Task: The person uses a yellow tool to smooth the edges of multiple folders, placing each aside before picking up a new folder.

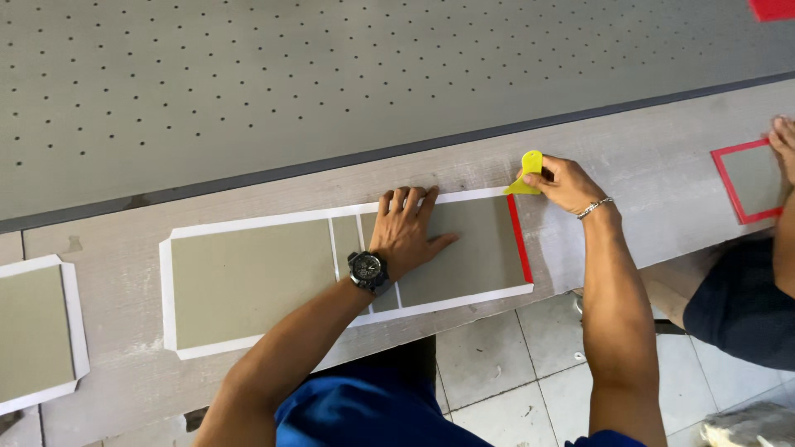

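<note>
Grey board panels (248, 277) lie flat on a white backing sheet (168, 290) on the pale wooden table (108, 377) — the left hand (406, 228) presses on them, fingers spread and holding nothing, apparently to keep them from sliding. The right hand (563, 184) pinches a small yellow plastic scraper (527, 172) at the sheet's far right corner, beside a folded red edge strip (519, 240). Another person's hand (782, 145) rests on a red-bordered panel (749, 180).

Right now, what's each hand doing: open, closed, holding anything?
Left hand: open, pressed flat on the grey board.
Right hand: closed on the yellow scraper.
</note>
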